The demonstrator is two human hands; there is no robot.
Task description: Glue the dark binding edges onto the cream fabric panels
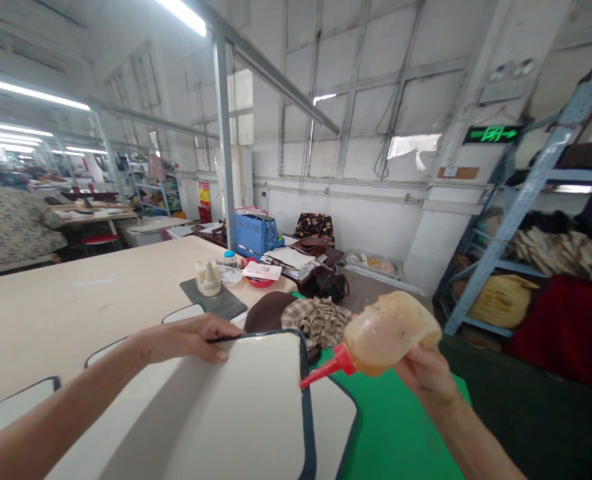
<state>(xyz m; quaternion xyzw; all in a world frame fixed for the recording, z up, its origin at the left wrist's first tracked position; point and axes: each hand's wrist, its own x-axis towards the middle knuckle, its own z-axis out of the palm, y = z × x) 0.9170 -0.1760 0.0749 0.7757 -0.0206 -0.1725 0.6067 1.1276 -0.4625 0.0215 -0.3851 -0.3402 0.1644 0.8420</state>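
My left hand (196,339) pinches the far edge of a white panel (246,407) with rounded corners and a dark blue border. In my right hand (426,370) is a squeeze bottle (393,333) of cloudy amber liquid, tipped on its side. Its red nozzle (323,373) points down and left, with the tip at the inner side of the panel's right border. A thin glossy line shows along the top border near the corner. More white panels (329,413) with the same dark edging lie beneath and to the left.
A green mat (393,420) lies under the panels at right. Beyond are checked fabric (321,320), a dark board (231,303) bearing a cream-coloured object (209,279), a blue crate (256,233) and papers (291,260). Blue shelving (506,233) stands right. Another person (16,223) sits far left.
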